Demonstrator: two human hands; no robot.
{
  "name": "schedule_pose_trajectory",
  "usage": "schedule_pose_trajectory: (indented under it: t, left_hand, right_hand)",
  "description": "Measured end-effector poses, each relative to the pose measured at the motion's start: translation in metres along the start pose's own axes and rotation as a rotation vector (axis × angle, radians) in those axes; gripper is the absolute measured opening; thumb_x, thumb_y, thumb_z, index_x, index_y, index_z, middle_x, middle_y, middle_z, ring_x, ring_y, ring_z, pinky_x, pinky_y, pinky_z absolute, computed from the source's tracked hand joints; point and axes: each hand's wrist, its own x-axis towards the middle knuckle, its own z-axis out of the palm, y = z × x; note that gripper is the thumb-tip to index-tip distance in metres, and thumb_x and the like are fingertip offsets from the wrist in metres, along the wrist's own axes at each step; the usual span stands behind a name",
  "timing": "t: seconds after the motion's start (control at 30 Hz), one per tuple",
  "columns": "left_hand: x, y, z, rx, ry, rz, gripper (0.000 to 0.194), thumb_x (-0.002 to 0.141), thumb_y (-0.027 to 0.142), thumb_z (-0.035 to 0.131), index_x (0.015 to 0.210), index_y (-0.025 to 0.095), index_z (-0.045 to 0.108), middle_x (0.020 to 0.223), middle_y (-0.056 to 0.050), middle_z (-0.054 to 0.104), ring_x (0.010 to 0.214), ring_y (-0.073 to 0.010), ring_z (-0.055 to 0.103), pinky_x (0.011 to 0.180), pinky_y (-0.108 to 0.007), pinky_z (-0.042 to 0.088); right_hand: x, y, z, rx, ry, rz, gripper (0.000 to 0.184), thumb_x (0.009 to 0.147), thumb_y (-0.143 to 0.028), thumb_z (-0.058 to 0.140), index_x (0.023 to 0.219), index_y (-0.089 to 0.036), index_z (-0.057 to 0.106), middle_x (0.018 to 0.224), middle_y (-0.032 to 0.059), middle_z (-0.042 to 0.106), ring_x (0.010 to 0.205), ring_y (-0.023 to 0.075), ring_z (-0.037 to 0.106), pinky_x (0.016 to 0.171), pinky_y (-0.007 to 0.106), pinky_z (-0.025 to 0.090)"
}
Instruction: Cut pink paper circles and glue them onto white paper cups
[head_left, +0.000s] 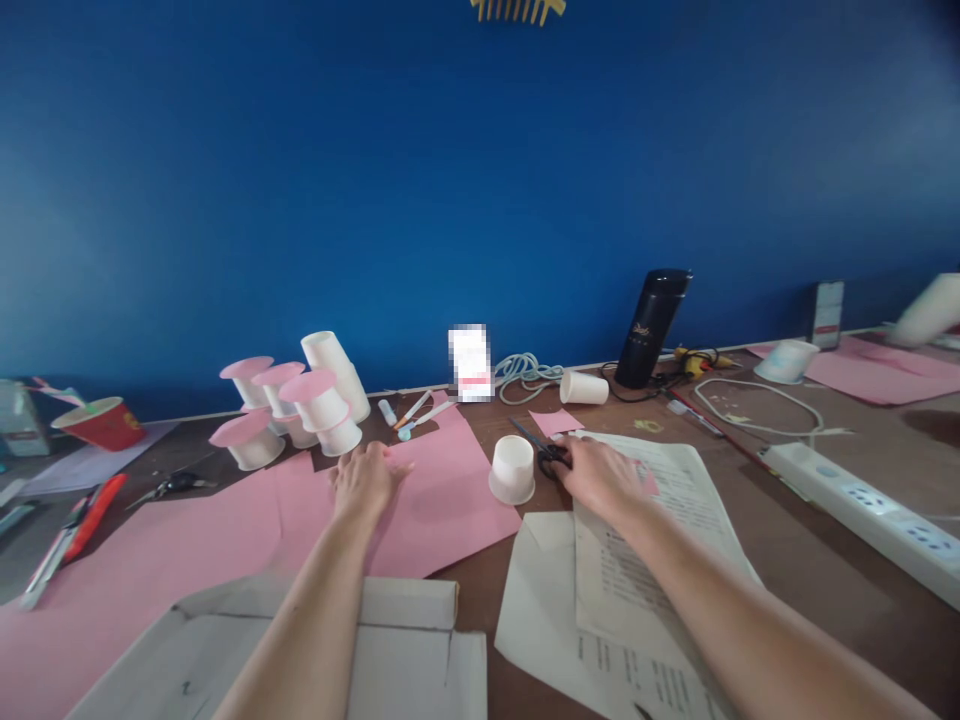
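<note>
My left hand [367, 478] lies on the pink paper [442, 490], fingers bent forward and thumb spread to the side; it seems to hold nothing. My right hand [596, 472] has its fingers closed on the black handles of a pair of scissors [551, 452], whose blades point away to the left on the table. Just left of the scissors, an upside-down white paper cup [513, 468] stands by the edge of the pink sheet. Paper cups topped with pink discs [309, 386] are grouped beyond my left hand.
Printed sheets [630, 570] lie under my right forearm, and a white cardboard piece [412, 660] under my left. A power strip [862, 505] and black flask [652, 330] are to the right. A cutter [60, 545] and red cup [105, 425] lie left. A blue wall [480, 200] stands behind.
</note>
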Motion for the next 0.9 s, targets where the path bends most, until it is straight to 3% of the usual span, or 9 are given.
schedule_pose_trajectory:
  t: [0.17,0.27,0.37,0.47,0.6,0.67,0.8,0.9]
  left_hand:
    - [0.001,-0.002,0.005,-0.039,0.006,0.052,0.029,0.081,0.048,0.054,0.089,0.023,0.067,0.113,-0.012,0.063,0.113,-0.0345,0.051,0.094,-0.046,0.038]
    - [0.001,-0.003,0.010,-0.059,0.057,0.096,0.038,0.083,0.050,0.050,0.105,0.023,0.066,0.131,-0.014,0.055,0.124,-0.0340,0.045,0.099,-0.047,0.035]
    - [0.001,-0.002,0.011,-0.070,0.043,0.080,0.055,0.084,0.056,0.046,0.126,0.022,0.057,0.140,-0.016,0.049,0.130,-0.0364,0.040,0.104,-0.052,0.029]
    - [0.000,0.000,0.005,-0.040,0.027,0.051,0.058,0.081,0.060,0.048,0.124,0.023,0.059,0.132,-0.017,0.053,0.124,-0.0387,0.044,0.102,-0.054,0.030]
    - [-0.001,0.003,-0.004,-0.051,0.013,0.054,0.056,0.078,0.063,0.050,0.113,0.022,0.063,0.118,-0.016,0.058,0.118,-0.0377,0.047,0.098,-0.050,0.035]
    - [-0.001,0.003,-0.005,-0.069,-0.003,0.048,0.052,0.076,0.062,0.053,0.107,0.021,0.063,0.112,-0.015,0.061,0.116,-0.0371,0.048,0.097,-0.049,0.036]
    - [0.002,0.001,0.001,-0.087,0.012,0.038,0.044,0.074,0.060,0.056,0.095,0.022,0.064,0.120,-0.014,0.058,0.120,-0.0367,0.046,0.099,-0.047,0.036]
    - [0.005,-0.004,0.009,-0.118,0.045,0.047,0.052,0.075,0.063,0.054,0.106,0.021,0.063,0.138,-0.014,0.048,0.130,-0.0355,0.039,0.107,-0.048,0.028]
  right_hand:
    - [0.003,0.003,0.001,0.089,-0.007,0.004,0.032,0.079,-0.047,0.060,0.105,-0.032,0.070,0.094,0.0055,0.073,0.084,0.0287,0.066,0.065,0.034,0.040]
    - [0.005,0.007,0.003,0.212,0.053,0.018,0.028,0.078,-0.046,0.061,0.100,-0.032,0.072,0.087,0.0035,0.072,0.077,0.0265,0.065,0.062,0.033,0.039]
    - [0.006,0.010,0.002,0.481,0.186,-0.003,0.034,0.079,-0.049,0.061,0.106,-0.029,0.071,0.085,0.0025,0.072,0.075,0.0230,0.063,0.063,0.032,0.041]
    - [0.007,0.009,-0.001,0.916,0.268,-0.031,0.041,0.079,-0.049,0.063,0.111,-0.024,0.069,0.087,0.0028,0.069,0.070,0.0167,0.058,0.060,0.028,0.042]
    - [0.007,0.007,-0.002,1.540,0.070,-0.010,0.031,0.078,-0.044,0.068,0.099,-0.021,0.071,0.080,0.0002,0.061,0.056,0.0079,0.044,0.046,0.020,0.032]
    - [0.006,0.007,-0.001,1.728,-0.043,-0.019,0.025,0.077,-0.039,0.071,0.094,-0.021,0.071,0.083,-0.0005,0.060,0.057,0.0065,0.044,0.046,0.018,0.034]
    - [0.002,0.007,0.001,1.855,-0.200,-0.021,0.026,0.078,-0.035,0.071,0.102,-0.025,0.070,0.092,-0.0002,0.063,0.060,0.0065,0.047,0.048,0.018,0.039]
    - [-0.001,0.005,0.002,1.843,-0.241,-0.032,0.027,0.081,-0.036,0.067,0.106,-0.027,0.068,0.103,0.0005,0.064,0.061,0.0075,0.049,0.048,0.019,0.040]
